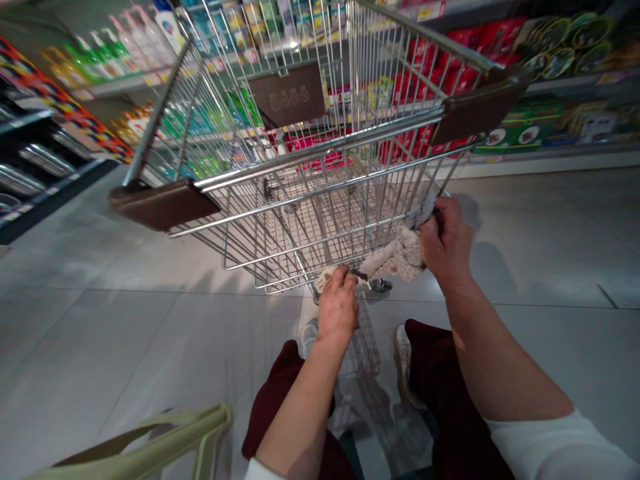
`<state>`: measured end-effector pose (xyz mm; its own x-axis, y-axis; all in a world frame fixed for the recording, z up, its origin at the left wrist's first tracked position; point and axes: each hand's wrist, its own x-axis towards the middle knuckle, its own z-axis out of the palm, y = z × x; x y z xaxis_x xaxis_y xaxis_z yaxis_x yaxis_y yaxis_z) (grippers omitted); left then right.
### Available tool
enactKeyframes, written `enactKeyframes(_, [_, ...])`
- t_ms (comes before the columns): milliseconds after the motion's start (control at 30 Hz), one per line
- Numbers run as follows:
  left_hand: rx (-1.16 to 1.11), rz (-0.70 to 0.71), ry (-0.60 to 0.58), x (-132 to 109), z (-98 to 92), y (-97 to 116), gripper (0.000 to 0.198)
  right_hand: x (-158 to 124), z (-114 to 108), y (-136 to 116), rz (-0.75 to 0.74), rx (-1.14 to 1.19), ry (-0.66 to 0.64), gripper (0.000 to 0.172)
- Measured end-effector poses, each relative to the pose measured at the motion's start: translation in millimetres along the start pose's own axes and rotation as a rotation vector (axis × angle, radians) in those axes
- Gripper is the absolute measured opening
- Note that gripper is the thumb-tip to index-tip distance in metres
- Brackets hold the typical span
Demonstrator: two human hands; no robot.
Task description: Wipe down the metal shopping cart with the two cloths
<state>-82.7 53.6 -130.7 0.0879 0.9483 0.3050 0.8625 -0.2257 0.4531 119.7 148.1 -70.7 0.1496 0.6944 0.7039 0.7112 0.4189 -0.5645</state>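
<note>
A metal shopping cart (320,193) with brown plastic corner pieces stands in front of me. At its lower right, my right hand (447,243) is closed around a crumpled pale cloth (404,255), pressed to the wire side. A greyer part of the cloth lies along the upright wires above. My left hand (340,300) grips a cream-coloured bit of cloth (326,276) at the cart's low front edge. Whether both hands hold one cloth or two, I cannot tell. The fingertips are partly hidden.
Behind the cart run store shelves (300,50) with pump bottles and red packages. A dark rack (30,173) stands at the left. The pale green plastic piece (150,440) is near my left knee. Beneath the cart, a caster (381,285) touches the tiled floor (550,347).
</note>
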Motion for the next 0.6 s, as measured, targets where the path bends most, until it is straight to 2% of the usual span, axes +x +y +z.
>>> enactKeyframes(67, [-0.033,0.023,0.084,-1.5,-3.5,1.5,0.029,-0.6,1.1,2.0,-0.015,-0.006,0.014,0.015])
enactKeyframes(167, [-0.059,0.15,0.236,-3.8,-8.7,3.4,0.025,-1.2,2.6,4.5,-0.022,-0.011,0.015,0.015])
enactKeyframes(233, [-0.054,0.223,0.273,-3.5,-10.7,4.4,0.025,-1.3,3.0,4.9,-0.015,-0.012,0.013,0.016])
enactKeyframes(433, [0.007,0.181,0.156,1.6,-10.5,5.7,0.03,-0.7,2.1,2.3,-0.008,0.007,0.016,0.017])
enactKeyframes(600, [-0.011,0.183,0.14,-0.7,-8.3,2.8,0.032,-0.6,1.8,1.6,0.006,0.007,0.007,0.016])
